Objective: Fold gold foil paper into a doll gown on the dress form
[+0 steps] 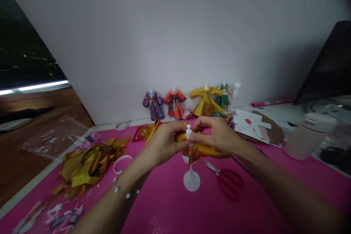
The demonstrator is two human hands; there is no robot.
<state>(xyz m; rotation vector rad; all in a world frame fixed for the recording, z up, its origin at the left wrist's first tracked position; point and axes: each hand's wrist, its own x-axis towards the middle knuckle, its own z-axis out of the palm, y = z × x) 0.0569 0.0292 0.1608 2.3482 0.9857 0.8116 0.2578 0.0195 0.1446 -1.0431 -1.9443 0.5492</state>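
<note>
My left hand [164, 142] and my right hand [216, 135] meet above a pink mat [170, 204]. Both pinch a small golden paper garment [201, 150] wrapped around a white miniature mannequin [188, 131]. The mannequin's thin stem ends in a round white base [191, 182] standing on the mat. My left fingers grip the garment at the mannequin's left shoulder. My right fingers hold it at the neck and right side.
Red-handled scissors [229, 181] lie just right of the base. Golden paper scraps [87, 164] and a white ring [120, 162] are at left. Several dressed miniature mannequins [175, 103] line the wall. Paper cutouts [252, 124] and a pale cup [307, 137] are at right.
</note>
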